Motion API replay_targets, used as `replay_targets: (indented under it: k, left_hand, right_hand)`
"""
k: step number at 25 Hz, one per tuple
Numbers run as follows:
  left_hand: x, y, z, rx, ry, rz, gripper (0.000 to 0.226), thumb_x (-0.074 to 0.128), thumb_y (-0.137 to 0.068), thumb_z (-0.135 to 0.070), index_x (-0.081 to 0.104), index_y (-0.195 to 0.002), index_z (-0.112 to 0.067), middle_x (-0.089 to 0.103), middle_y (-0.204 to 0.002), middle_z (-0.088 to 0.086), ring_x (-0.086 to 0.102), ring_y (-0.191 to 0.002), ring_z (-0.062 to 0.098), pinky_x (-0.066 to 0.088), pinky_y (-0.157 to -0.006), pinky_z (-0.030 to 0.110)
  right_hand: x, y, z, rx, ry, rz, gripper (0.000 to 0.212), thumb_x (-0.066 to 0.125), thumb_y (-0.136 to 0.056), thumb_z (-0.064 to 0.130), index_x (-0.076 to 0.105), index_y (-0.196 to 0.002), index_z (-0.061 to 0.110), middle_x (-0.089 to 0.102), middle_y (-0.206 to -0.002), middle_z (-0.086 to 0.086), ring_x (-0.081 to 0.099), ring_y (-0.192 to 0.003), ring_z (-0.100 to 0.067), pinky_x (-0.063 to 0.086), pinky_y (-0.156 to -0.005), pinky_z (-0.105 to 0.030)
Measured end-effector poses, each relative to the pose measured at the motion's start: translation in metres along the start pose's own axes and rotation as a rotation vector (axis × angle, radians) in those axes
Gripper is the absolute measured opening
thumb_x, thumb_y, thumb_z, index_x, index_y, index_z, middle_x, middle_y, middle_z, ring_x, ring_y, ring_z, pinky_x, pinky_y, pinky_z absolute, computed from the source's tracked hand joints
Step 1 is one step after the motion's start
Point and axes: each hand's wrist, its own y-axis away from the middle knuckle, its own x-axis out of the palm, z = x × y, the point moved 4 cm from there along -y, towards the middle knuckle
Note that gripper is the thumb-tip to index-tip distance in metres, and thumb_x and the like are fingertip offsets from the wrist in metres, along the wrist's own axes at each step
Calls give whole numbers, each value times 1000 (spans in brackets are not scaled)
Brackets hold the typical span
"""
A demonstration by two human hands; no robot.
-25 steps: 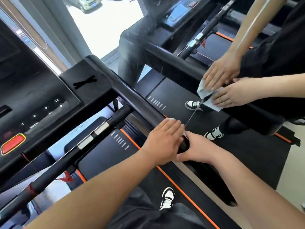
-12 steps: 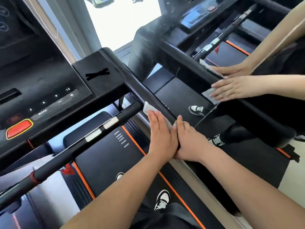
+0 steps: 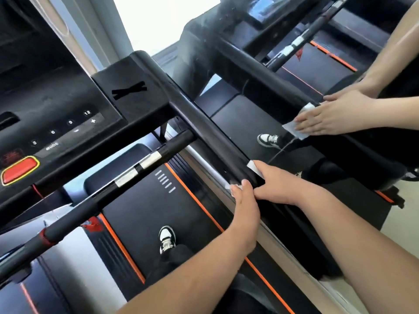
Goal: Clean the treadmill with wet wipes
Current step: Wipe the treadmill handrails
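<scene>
You are standing on the black belt of the treadmill (image 3: pixel 140 214), orange stripes along both its edges, one black-and-white shoe (image 3: pixel 167 237) planted below you. The console (image 3: pixel 56 105) with its red button (image 3: pixel 19 169) sits far left, and a bright window (image 3: pixel 158 19) lies beyond it.

The wet wipe (image 3: pixel 253 168) is draped over the black handrail (image 3: pixel 204 132) on your right. Your right hand (image 3: pixel 281 185) wraps that rail, fingers over the far side on the wipe and thumb on the near side. Your left hand (image 3: pixel 246 205) lies nearly flat along the rail's near face, straight fingertips pressing a white corner of the wipe.

From your fingers the rail runs on up to the console corner. A padded grip bar (image 3: pixel 108 191) slants across to the left, well apart from both hands. Far right, a second pair of hands (image 3: pixel 328 114) presses another wipe (image 3: pixel 292 128) on a neighbouring rail.
</scene>
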Motion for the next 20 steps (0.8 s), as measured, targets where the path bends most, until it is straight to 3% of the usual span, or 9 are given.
replay_targets:
  k: [2, 4, 6, 9, 11, 14, 17, 18, 20]
  left_hand:
    - [21, 17, -2, 35, -26, -45, 86, 30, -84, -82, -4, -156, -51, 7, -164, -23, 16, -152, 13, 16, -124, 47]
    - [17, 12, -28, 192, -95, -199, 93, 34, -78, -75, 3, -158, -39, 21, -164, -8, 28, -147, 16, 19, -124, 44]
    - [-6, -9, -72, 333, -132, -347, 86, 40, -93, -60, 2, -159, -20, 32, -154, -4, 36, -136, 16, 22, -122, 38]
    - [-28, -32, -98, 220, -123, -358, 76, 35, -102, -55, -4, -161, -28, 16, -167, -4, 23, -150, 21, 15, -125, 44]
    - [-11, -16, -80, 207, -88, -288, 71, 34, -103, -56, -1, -161, -33, 17, -167, -8, 24, -150, 18, 17, -124, 42]
    - [27, 25, 0, 108, -23, -185, 55, 37, -98, -61, 27, -148, -41, 44, -152, -7, 48, -132, 19, 35, -114, 44]
    - [42, 49, 10, 90, 9, -116, 14, 32, -100, -53, 35, -112, -60, 45, -126, -18, 45, -115, 8, 33, -111, 39]
    - [38, 40, -5, 149, -4, -168, 18, 31, -104, -46, 33, -115, -60, 43, -128, -16, 43, -117, 9, 31, -111, 38]
    - [20, 20, -47, 286, -82, -286, 49, 30, -107, -40, 19, -154, -37, 27, -157, -10, 30, -141, 12, 21, -121, 39]
  right_hand:
    - [7, 15, -31, 75, -132, 16, 31, 60, -76, 33, 56, -106, 40, 64, -102, 10, 60, -96, -10, 47, -80, -32]
    - [12, 32, -54, 107, -166, -8, 6, 55, -80, 29, 52, -81, 35, 60, -88, 9, 56, -90, -14, 40, -74, -34]
    - [16, 44, -64, 117, -185, -23, 7, 52, -82, 32, 49, -78, 37, 56, -88, 11, 54, -92, -13, 39, -75, -35]
    - [20, 56, -68, 128, -203, -1, 8, 49, -78, 41, 48, -83, 47, 53, -94, 16, 54, -99, -14, 40, -77, -36]
    - [16, 52, -62, 95, -151, -45, 4, 46, -85, 40, 48, -85, 36, 57, -93, 9, 55, -96, -19, 40, -76, -39]
    - [11, 37, -32, -42, -220, -92, 28, 39, -103, 38, 59, -102, 18, 63, -108, 4, 56, -105, -19, 40, -95, -42]
    - [14, 30, -24, -45, -257, -56, 67, 29, -97, 71, 54, -146, 32, 49, -148, 14, 40, -142, -11, 25, -120, -38]
    - [15, 27, -24, -35, -265, -61, 69, 24, -97, 74, 52, -147, 36, 47, -152, 14, 37, -146, -12, 23, -122, -38]
    - [14, 24, -28, -49, -231, -99, 61, 18, -103, 65, 53, -145, 37, 50, -153, 11, 38, -147, -14, 25, -121, -35]
